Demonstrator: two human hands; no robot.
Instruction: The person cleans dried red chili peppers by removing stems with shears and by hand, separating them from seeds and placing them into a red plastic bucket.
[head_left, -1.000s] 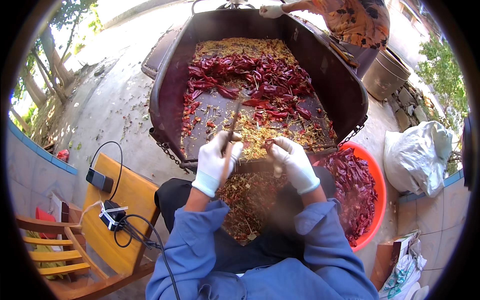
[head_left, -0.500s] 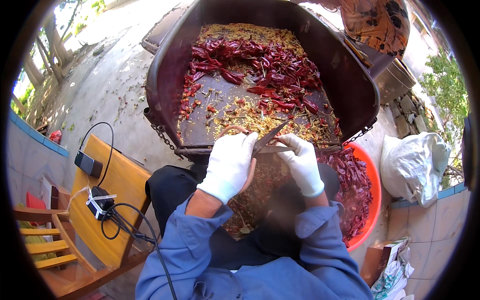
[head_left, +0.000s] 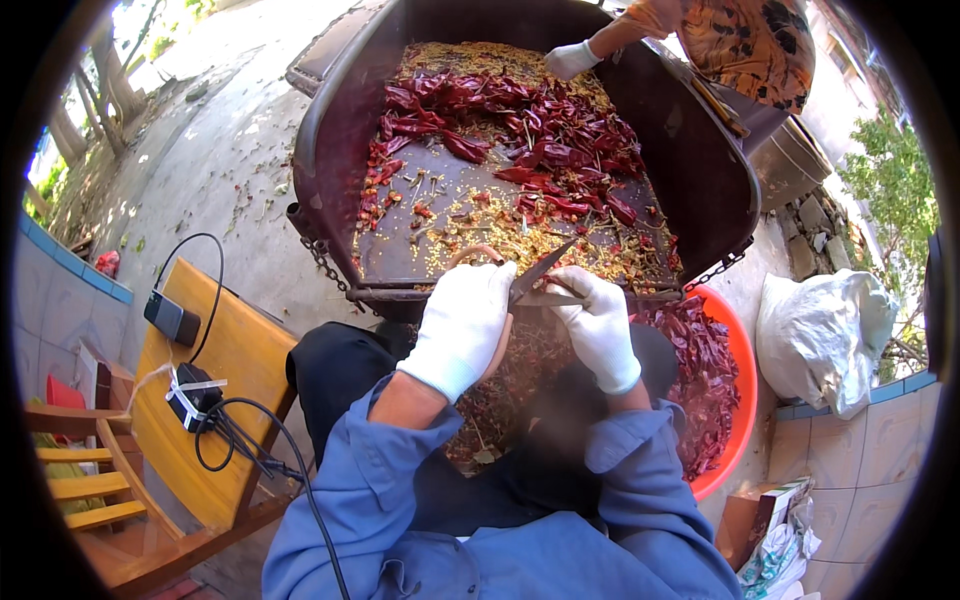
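Note:
My left hand (head_left: 458, 328), in a white glove, grips scissors (head_left: 541, 271) with large looped handles; the blades are spread and point to the upper right. My right hand (head_left: 602, 328), also gloved, is pinched closed beside the blades. A small dark-red bit shows at its fingertips and looks like a dried chili, mostly hidden by the fingers. Both hands are over the near edge of a dark metal cart bed (head_left: 330, 150). Dried red chilies (head_left: 570, 150) lie heaped there, with yellow seeds (head_left: 480, 225) and loose stems scattered nearer.
An orange basin (head_left: 746, 390) of chili pieces stands at my right, near a white sack (head_left: 825, 335). Another person's gloved hand (head_left: 572, 60) reaches in over the cart's far right. On my left, a wooden bench (head_left: 190, 480) carries black adapters and a cable (head_left: 285, 430).
The other person's gloved hand has come into view over the far end of the cart. My hands and the scissors stay almost in place, with the blades still apart.

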